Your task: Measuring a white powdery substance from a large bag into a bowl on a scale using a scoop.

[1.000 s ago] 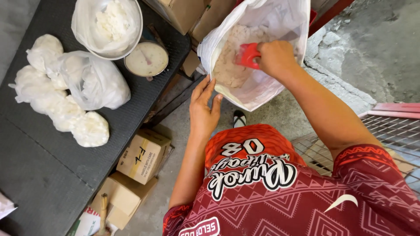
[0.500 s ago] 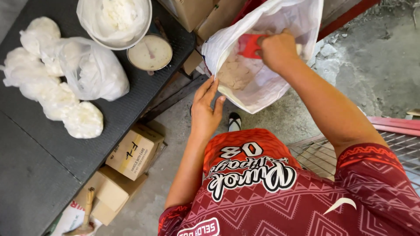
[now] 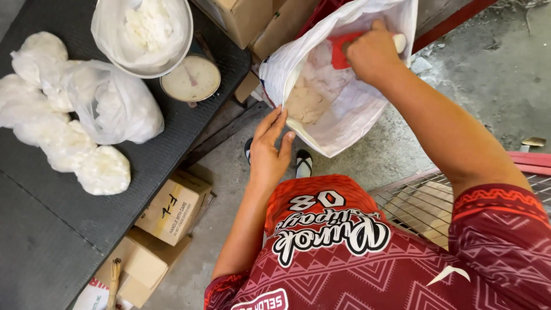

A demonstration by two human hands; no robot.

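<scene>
Head view, only one.

Large white woven-plastic sack (image 3: pixel 344 109) standing on the concrete floor (image 3: pixel 488 86), just beside the black slatted table (image 3: pixel 51 229), mouth open and tipped up toward the camera. Long axis roughly upright, leaning slightly toward the table. Holds lumpy off-white powder (image 3: pixel 310 92).

Right hand (image 3: pixel 373 54) inside the sack mouth, clenched around the pale handle of a red plastic scoop (image 3: pixel 344 49). Scoop bowl points left, toward the table; long axis near horizontal across the mouth. Bowl partly hidden by the fist, fill level impossible to tell.

Left hand (image 3: pixel 270 152) released, fingers extended, fingertips touching the sack's near rim, holding nothing.

Handling, as a judgement: sack fabric soft and floppy, probably heavy with powder, likely to sag or fold shut without support at the rim. Best hold at the rim edge, pinched. Scoop stiff and light; handle the obvious hold. Powder clumpy, prone to spill if tilted.

On the table: round metal bowl lined with a clear plastic bag (image 3: pixel 143 34) of white powder, sitting on a dial kitchen scale (image 3: pixel 190 78). To its left, filled, knotted clear plastic bags (image 3: pixel 86 126) in a cluster, touching each other. Brown cardboard boxes (image 3: pixel 169 209) under the table.
</scene>
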